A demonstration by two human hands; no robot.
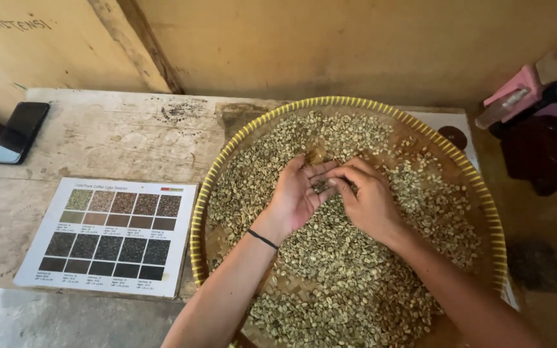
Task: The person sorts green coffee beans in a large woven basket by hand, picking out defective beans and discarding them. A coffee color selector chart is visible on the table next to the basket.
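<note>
A wide round woven tray with a yellow rim [209,173] lies on the table, covered with pale green coffee beans [330,270]. My left hand [294,196] rests palm up on the beans near the middle, with a few beans in its cupped palm and a thin black band on the wrist. My right hand [369,196] lies palm down beside it, its fingertips pinching beans at the edge of the left palm. Both forearms cross the near part of the tray.
A printed colour chart of bean samples [107,235] lies left of the tray on the worn wooden table [117,135]. A dark phone [19,131] sits at the far left edge. Pink and dark objects [536,103] stand at the right by the wall.
</note>
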